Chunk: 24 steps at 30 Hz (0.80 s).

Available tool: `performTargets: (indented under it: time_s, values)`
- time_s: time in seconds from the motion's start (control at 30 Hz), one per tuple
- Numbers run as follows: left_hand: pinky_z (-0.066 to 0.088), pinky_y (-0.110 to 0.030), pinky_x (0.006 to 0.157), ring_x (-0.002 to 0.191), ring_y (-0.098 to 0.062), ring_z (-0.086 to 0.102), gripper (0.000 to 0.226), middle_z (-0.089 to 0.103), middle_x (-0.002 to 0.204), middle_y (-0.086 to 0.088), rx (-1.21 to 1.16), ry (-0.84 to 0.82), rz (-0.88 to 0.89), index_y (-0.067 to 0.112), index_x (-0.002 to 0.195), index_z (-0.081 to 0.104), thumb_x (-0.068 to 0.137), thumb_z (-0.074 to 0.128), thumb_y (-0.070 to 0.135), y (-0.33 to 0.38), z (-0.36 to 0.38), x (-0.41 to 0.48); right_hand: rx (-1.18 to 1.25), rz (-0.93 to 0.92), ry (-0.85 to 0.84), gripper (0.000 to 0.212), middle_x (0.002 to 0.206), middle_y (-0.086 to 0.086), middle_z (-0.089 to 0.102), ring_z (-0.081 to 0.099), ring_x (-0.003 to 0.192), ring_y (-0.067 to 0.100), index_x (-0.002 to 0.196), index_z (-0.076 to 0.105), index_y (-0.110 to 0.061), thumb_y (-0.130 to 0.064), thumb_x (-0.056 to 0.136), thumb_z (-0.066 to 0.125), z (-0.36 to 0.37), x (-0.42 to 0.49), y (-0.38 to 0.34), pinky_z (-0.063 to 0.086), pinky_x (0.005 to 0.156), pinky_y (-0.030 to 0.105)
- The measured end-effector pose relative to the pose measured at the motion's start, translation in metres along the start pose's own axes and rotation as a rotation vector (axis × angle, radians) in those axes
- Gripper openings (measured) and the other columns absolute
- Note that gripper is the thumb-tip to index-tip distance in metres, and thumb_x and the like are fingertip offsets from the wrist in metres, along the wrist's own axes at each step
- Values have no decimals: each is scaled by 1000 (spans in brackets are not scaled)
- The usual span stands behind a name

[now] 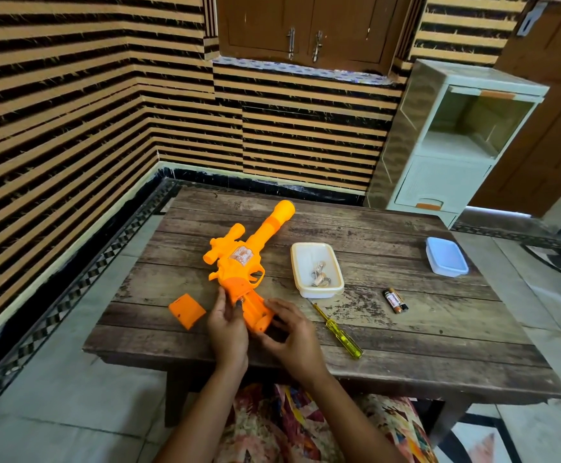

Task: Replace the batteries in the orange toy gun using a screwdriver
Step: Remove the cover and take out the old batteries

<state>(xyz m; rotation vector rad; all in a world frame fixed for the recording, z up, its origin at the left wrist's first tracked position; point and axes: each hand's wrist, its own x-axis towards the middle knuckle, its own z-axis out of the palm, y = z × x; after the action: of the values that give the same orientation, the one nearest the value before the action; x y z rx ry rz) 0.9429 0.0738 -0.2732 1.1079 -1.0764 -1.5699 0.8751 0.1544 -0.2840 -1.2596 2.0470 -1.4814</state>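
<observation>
The orange toy gun (239, 262) lies on the wooden table (406, 335), barrel pointing away, grip toward me. The battery bay in its grip is open. My left hand (227, 325) holds the grip from the left, its fingers on a dark battery at the bay's top. Resting against the grip's right side and butt is my right hand (292, 332). The orange battery cover (186, 310) lies loose to the left. A yellow screwdriver (337, 330) lies to the right of my hands. Two batteries (395, 300) lie further right.
A white open tub (317, 270) holding small metal parts stands right of the gun. Its pale blue lid (446, 257) rests near the table's right edge. A light plastic drawer unit (452, 142) stands behind the table. Striped walls close in at left and back.
</observation>
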Motion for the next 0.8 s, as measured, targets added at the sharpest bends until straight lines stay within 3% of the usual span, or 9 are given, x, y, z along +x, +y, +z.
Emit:
performTargets:
  time_s: [0.17,0.33,0.63,0.8]
  values:
    - [38,-29,96,117,-12,46,54,46,139,-11,-154,50,-66,2,140,32,90,50,-5,2,-1,4,16,-3,-4,54,117,-6,55,55,110,4,121,59,-13,-16,70,76,0,0,1,46,92,13]
    - [42,-34,98,123,-22,49,61,48,136,-18,-131,76,-76,2,139,35,83,58,-8,3,5,3,69,2,-1,51,114,-4,56,57,108,5,118,60,-13,-12,69,76,0,-1,1,47,89,12]
    - [44,-42,100,119,-27,53,56,53,130,-19,-92,137,-35,3,134,43,81,60,-8,4,11,1,115,35,-4,53,115,2,57,58,108,6,116,59,-16,-18,66,75,0,-1,3,49,89,16]
    - [45,-39,97,115,-20,54,58,52,133,-17,-77,95,2,9,133,44,81,60,-10,4,8,-3,123,55,-7,54,115,4,58,59,106,7,115,58,-19,-23,63,73,0,0,4,50,89,18]
